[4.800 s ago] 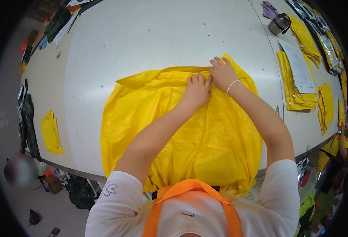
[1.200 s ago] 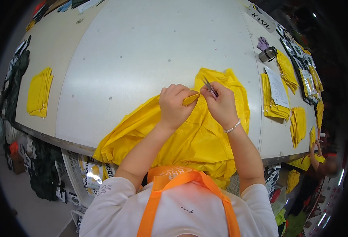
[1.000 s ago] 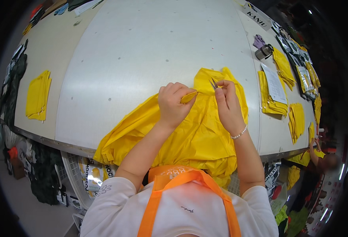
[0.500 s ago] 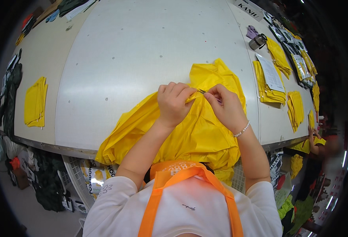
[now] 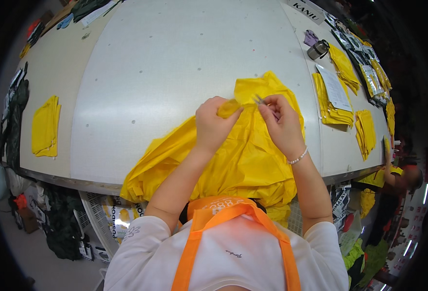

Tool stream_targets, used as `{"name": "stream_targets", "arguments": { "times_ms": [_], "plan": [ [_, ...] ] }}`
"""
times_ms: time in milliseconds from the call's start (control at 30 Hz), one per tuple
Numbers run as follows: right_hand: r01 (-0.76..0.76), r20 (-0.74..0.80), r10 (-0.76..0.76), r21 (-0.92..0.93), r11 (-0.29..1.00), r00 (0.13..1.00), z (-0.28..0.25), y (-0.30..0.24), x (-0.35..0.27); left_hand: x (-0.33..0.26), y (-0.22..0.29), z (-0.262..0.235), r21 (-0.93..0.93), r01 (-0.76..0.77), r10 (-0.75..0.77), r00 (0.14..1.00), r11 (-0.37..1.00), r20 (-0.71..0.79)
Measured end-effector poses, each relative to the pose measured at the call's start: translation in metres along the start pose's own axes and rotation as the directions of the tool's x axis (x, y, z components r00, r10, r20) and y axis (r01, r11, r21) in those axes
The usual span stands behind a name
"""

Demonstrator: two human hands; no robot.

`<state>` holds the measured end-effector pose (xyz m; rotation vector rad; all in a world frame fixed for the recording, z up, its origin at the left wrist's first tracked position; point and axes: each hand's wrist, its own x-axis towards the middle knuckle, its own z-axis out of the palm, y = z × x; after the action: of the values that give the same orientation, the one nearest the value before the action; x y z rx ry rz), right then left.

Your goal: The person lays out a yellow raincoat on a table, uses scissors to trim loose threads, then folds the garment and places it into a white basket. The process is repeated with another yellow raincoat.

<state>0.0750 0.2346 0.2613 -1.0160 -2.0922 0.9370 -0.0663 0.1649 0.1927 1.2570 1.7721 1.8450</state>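
A large yellow garment of thin, shiny fabric (image 5: 243, 160) lies bunched across the near edge of the table and hangs toward my lap. My left hand (image 5: 215, 119) is closed on a folded bit of it, which shows between thumb and fingers. Just to the right, my right hand (image 5: 283, 123) grips small thread snips (image 5: 259, 100), their metal tips apart and pointing up and left over the cloth. A purplish handle shows partly under my fingers. The snips and the pinched fabric are a short way apart.
A pale table (image 5: 175, 58) spreads ahead. Folded yellow pieces (image 5: 46, 126) lie at left; more yellow stacks (image 5: 330, 104), one under a paper sheet (image 5: 334, 89), lie at right near a metal flask (image 5: 318, 50). Another person (image 5: 393, 177) is at far right.
My hands have drawn apart; the snips have moved off the fabric, up and to the right, and their blades have opened. My left hand has turned, showing more of the pinched cloth.
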Motion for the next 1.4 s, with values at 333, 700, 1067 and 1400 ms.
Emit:
{"name": "stream_targets", "arguments": {
  "times_ms": [333, 700, 1067, 1400],
  "plan": [
    [0.118, -0.127, -0.1, 0.141, 0.983, 0.987, 0.045, 0.003, -0.001, 0.011, -0.001, -0.02, -0.506, 0.55, -0.433, 0.835, 0.664, 0.34],
    [0.005, -0.148, 0.031, 0.237, 0.971, 0.989, 0.054, 0.015, -0.001, 0.011, 0.008, -0.012, -0.436, 0.5, -0.441, 0.866, 0.749, 0.236],
    [0.216, -0.201, -0.241, -0.139, 0.967, 0.949, 0.031, 0.017, 0.019, 0.011, 0.023, -0.013, -0.221, 0.447, -0.398, 0.888, 0.867, 0.231],
    [0.04, -0.038, -0.038, 0.072, 0.997, 0.999, 0.042, 0.025, -0.018, 0.017, 0.015, -0.019, -0.606, 0.586, -0.563, 0.785, 0.538, 0.259]
  ]
}}
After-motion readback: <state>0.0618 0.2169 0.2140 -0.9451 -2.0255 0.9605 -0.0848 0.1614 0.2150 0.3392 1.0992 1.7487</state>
